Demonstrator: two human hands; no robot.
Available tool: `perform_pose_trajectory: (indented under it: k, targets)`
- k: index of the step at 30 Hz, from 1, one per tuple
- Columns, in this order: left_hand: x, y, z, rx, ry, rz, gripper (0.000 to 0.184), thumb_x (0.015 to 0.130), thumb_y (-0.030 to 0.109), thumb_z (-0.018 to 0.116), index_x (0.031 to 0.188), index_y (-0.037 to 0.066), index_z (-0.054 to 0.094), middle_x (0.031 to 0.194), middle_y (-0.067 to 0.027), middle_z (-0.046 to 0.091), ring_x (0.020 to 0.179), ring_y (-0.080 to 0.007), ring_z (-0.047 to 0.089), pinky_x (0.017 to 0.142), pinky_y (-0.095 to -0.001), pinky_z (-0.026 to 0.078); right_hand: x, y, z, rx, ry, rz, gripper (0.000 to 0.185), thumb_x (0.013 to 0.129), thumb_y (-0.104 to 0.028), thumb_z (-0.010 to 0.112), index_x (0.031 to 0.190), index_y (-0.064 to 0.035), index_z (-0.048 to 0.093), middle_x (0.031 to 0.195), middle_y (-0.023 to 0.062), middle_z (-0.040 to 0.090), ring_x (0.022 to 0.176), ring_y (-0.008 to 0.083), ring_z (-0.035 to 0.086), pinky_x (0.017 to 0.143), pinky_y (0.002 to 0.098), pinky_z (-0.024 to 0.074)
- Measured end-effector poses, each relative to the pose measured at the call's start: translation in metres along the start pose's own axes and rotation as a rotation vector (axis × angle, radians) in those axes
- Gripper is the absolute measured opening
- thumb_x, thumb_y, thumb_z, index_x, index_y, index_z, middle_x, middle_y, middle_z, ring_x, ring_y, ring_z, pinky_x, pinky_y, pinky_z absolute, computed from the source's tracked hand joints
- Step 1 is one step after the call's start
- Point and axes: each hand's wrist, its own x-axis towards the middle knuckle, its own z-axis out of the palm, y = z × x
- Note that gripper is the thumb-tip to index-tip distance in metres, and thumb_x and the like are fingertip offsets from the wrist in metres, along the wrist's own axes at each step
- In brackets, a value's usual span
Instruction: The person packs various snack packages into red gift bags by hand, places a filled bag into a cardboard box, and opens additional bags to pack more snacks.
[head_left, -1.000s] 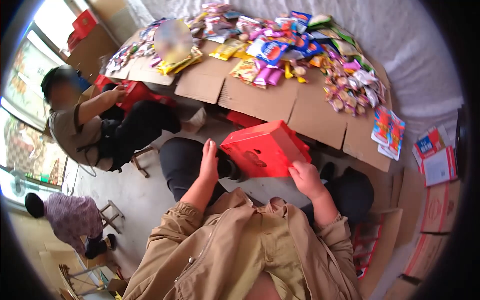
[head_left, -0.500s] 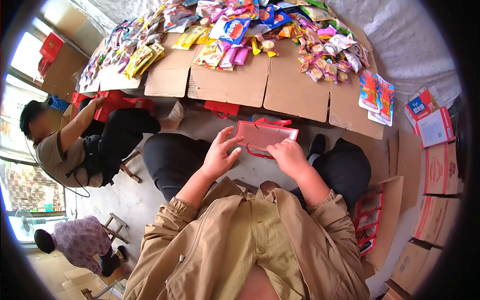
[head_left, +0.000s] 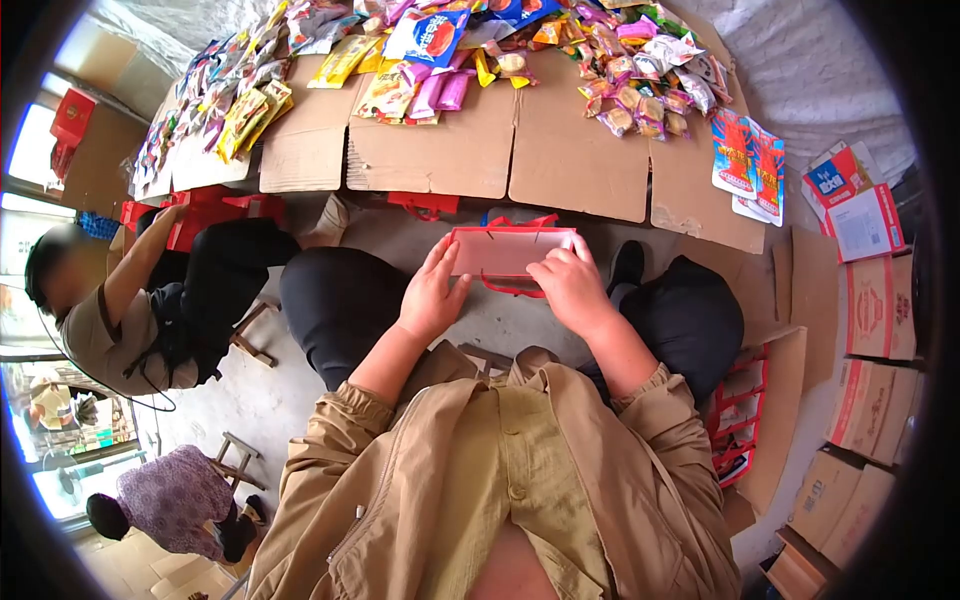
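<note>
Between my knees is a red paper gift bag (head_left: 510, 252), its open top facing me and its pale inside showing. It has red ribbon handles, one hanging on the near side and one on the far side. My left hand (head_left: 432, 290) holds the bag's left edge, fingers along the side and thumb nearer me. At the right end, my right hand (head_left: 572, 283) grips the rim, fingers bent over the near corner. The bag's lower part is out of sight.
Cardboard (head_left: 425, 155) covers the table ahead, bearing heaped snack packets (head_left: 430, 40) and red-blue pouches (head_left: 748, 165). A box of red bags (head_left: 738, 420) stands at my right, near stacked cartons (head_left: 870, 400). A seated co-worker (head_left: 120, 310) is at left; another person (head_left: 175, 505) sits behind.
My left hand has come in from beside the bag and now holds its left edge. The bag is squarer to me, and my right hand has shifted along its right end.
</note>
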Motion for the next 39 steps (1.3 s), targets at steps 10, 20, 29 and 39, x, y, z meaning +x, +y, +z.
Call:
perform_pose_trajectory:
  k: [10,20,29,39]
  targets:
    - [0.018,-0.002,0.005,-0.022,0.023,-0.001,0.06,0.097,0.016,0.065,0.151,-0.001,0.047,0.158,-0.0222,0.047,0.138,-0.042,0.053,0.112,-0.0458,0.048,-0.003,0.008,-0.003,0.009,-0.027,0.068,0.004,0.088,-0.011,0.061,0.089,-0.0099,0.065,0.083,0.0042,0.069,0.101,0.0255,0.063,0.112,0.0547,0.0403]
    - [0.031,-0.011,0.022,0.019,0.02,0.03,0.061,0.099,0.019,0.066,0.153,-0.001,0.045,0.159,-0.022,0.045,0.136,-0.0435,0.054,0.11,-0.0468,0.048,-0.002,0.009,0.0,0.06,-0.018,0.095,0.016,0.087,-0.011,0.064,0.102,-0.0067,0.07,0.092,0.0063,0.071,0.104,0.0276,0.064,0.103,0.0463,0.0462]
    - [0.04,0.006,0.015,-0.004,0.019,-0.029,0.056,0.102,0.016,0.06,0.154,0.0,0.046,0.156,-0.0244,0.048,0.139,-0.0423,0.053,0.111,-0.0437,0.048,0.003,0.007,-0.004,0.044,0.075,0.08,0.018,0.089,-0.014,0.062,0.103,-0.0045,0.069,0.1,0.0079,0.066,0.105,0.0274,0.062,0.098,0.0434,0.049]
    - [0.052,-0.023,0.026,0.057,0.091,-0.092,0.052,0.1,0.019,0.061,0.15,0.003,0.053,0.151,-0.0214,0.055,0.133,-0.0408,0.058,0.108,-0.0458,0.05,0.001,0.004,-0.006,0.038,0.007,0.147,0.031,0.091,-0.015,0.065,0.119,-0.0023,0.067,0.124,0.0129,0.064,0.126,0.032,0.056,0.108,0.0453,0.0465]
